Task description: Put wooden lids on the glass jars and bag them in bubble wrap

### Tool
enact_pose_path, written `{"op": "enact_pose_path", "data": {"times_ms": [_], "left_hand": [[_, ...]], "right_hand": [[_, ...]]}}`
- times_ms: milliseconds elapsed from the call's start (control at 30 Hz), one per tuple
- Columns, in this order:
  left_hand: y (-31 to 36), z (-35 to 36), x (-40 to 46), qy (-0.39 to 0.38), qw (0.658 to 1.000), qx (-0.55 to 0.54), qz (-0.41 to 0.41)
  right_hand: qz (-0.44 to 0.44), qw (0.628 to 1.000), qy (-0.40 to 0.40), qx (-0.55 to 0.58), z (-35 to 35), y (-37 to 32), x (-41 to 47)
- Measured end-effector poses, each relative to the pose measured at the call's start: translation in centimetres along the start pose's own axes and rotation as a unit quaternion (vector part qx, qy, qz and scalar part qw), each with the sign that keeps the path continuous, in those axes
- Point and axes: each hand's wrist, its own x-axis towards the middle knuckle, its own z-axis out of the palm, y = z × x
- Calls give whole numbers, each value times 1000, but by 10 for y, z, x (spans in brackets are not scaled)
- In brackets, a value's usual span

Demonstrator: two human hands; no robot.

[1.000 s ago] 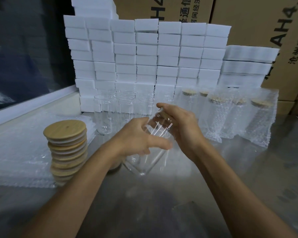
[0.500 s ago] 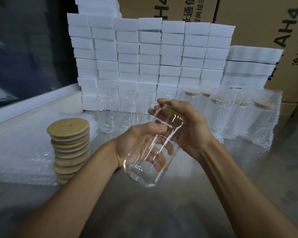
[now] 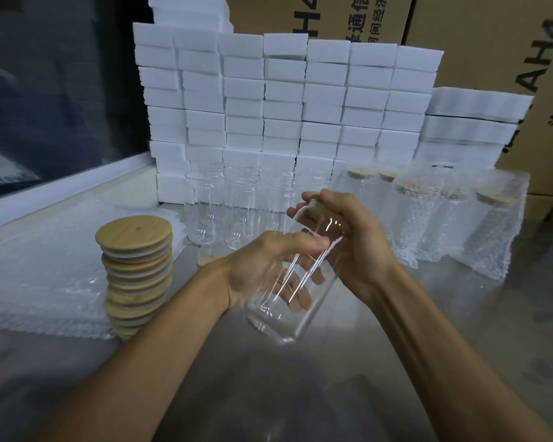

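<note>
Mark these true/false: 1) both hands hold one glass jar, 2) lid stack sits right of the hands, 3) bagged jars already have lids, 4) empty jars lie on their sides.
1) True: the left hand and the right hand grip the glass jar.
2) False: the lid stack stands to their left.
3) True: the bagged jars show wooden tops.
4) False: the empty jars stand upright.

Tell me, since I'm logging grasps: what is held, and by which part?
A tilted glass jar: the left hand grips its body, the right hand grips its lidded top end.
</note>
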Motion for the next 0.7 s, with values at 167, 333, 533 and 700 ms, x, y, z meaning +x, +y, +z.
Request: {"op": "enact_pose_path", "data": {"times_ms": [167, 333, 533, 700], "left_hand": [[3, 3, -2, 9, 1000, 5, 28], [7, 6, -2, 130, 974, 166, 82], [7, 8, -9, 169, 948, 246, 110], [9, 13, -20, 221, 918, 305, 122]], "right_hand": [[-8, 1000, -1, -16, 1, -4, -1], [-23, 988, 91, -125, 11, 1, 0], [-50, 969, 115, -215, 12, 15, 4], [-57, 967, 108, -226, 5, 25, 7]]}}
